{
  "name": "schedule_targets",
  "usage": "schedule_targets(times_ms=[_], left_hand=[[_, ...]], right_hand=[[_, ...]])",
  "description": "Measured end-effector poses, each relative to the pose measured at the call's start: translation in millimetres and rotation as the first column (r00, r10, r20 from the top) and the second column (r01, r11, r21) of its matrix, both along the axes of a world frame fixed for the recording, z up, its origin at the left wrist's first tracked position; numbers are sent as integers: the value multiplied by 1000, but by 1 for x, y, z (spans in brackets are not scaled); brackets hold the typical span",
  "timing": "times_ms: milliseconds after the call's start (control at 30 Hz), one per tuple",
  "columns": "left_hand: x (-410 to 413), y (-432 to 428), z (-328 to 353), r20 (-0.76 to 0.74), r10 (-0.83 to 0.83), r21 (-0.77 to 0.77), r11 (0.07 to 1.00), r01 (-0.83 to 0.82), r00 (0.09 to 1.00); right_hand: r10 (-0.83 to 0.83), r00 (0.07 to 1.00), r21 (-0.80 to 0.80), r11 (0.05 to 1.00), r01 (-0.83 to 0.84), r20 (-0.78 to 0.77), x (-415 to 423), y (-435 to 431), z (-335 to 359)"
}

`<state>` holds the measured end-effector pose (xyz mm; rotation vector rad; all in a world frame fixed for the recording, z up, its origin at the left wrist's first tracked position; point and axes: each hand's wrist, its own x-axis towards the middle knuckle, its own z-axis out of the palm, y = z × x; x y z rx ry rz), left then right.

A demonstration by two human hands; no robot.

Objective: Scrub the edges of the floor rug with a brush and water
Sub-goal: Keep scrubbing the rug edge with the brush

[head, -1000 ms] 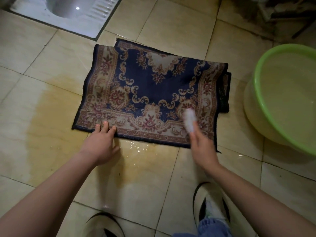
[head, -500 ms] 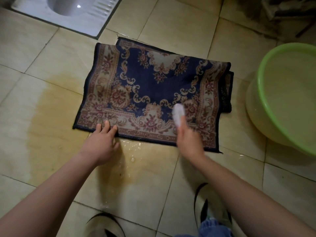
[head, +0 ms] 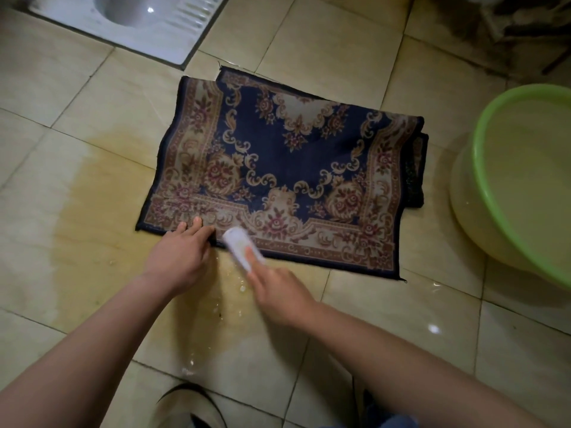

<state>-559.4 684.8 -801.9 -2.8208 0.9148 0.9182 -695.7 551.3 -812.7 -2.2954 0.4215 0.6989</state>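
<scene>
One rug (head: 293,156), one brush (head: 239,247), two hands (head: 179,257) (head: 279,288), one basin (head: 478,156) (one toilet (head: 173,35))

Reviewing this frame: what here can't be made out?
All head view.
- brush: motion-blurred; bristles hidden beneath its body.
- right hand: blurred, finger detail lost.
- green basin: cut off by the right edge.
- rug: folded-under layer hidden by the top layer.

One view here, worn on the head, tipped steeply down and forward at the tiled floor (head: 340,47). It's wide-angle and close in: the rug (head: 278,156) sits mid-frame, the green basin (head: 482,162) cut off by the right edge.
</scene>
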Motion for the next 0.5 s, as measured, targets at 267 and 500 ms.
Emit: schedule_targets(times_ms=[267,500], left_hand=[[13,35,-5,161,337,-244,924,-294,928],[25,44,-13,172,282,-112,957,-266,944]], right_hand=[[-322,933,-225,909,352,158,29,-64,4],[-21,996,117,993,11,84,39,2,8]])
